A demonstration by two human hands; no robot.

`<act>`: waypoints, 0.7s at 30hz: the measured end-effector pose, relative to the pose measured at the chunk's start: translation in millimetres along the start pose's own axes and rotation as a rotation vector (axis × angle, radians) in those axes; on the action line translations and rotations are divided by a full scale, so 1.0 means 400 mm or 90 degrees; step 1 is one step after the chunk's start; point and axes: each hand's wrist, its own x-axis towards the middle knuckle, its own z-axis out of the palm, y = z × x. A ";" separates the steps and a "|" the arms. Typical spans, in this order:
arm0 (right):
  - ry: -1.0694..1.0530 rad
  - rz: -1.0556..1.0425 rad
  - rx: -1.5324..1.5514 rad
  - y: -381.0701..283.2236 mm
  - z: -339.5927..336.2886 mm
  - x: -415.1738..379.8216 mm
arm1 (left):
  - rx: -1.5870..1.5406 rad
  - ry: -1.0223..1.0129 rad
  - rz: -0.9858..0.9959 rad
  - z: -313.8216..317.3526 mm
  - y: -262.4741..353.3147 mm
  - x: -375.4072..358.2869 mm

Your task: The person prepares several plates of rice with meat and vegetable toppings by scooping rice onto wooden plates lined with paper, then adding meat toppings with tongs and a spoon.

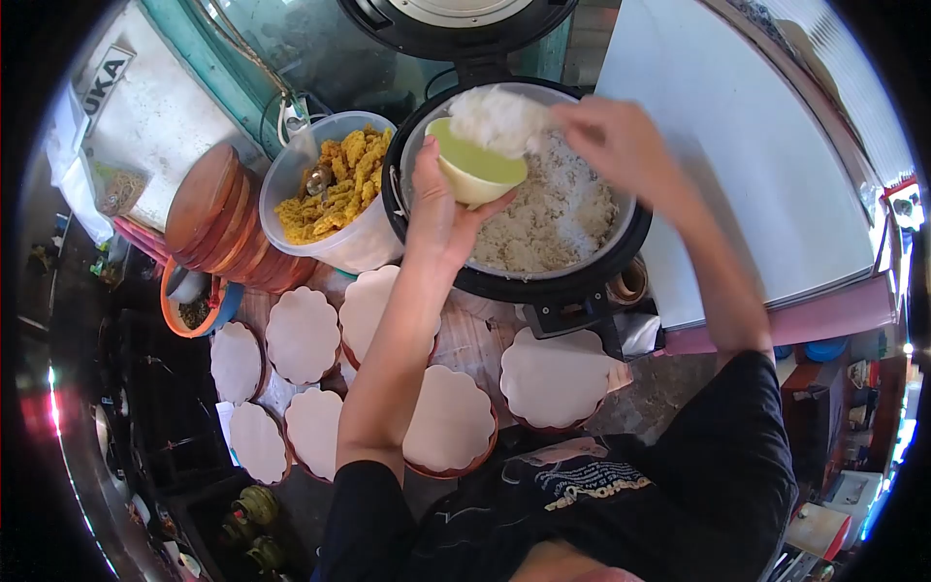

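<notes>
My left hand [438, 209] grips a small pale green bowl [475, 165] and holds it over the open rice cooker [514, 281]. My right hand [616, 141] holds a rice paddle, mostly hidden, with a heap of white rice [497, 116] at the bowl's far rim. Cooked rice [558, 218] fills the cooker's pot. In front of the cooker lie several brown plates lined with white scalloped paper [448, 422].
A clear tub of yellow fried food [335, 189] with a spoon in it stands left of the cooker. A stack of brown plates [218, 213] leans further left. A white board [737, 145] is to the right. The cooker's lid [456, 19] stands open behind.
</notes>
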 end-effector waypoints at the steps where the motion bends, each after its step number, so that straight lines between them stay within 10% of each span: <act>1: 0.023 -0.018 -0.028 -0.028 0.021 -0.018 | -0.022 0.003 0.001 0.008 -0.007 0.011; 9: 0.096 0.057 -0.119 -0.027 -0.041 0.013 | -0.101 0.039 -0.029 0.000 -0.022 0.021; 14: -0.432 0.131 -0.295 0.137 0.093 0.021 | -0.059 0.045 0.056 -0.003 0.049 -0.030; 21: -0.646 -0.067 -0.243 0.226 0.229 0.019 | -0.001 0.048 0.096 -0.018 0.102 -0.126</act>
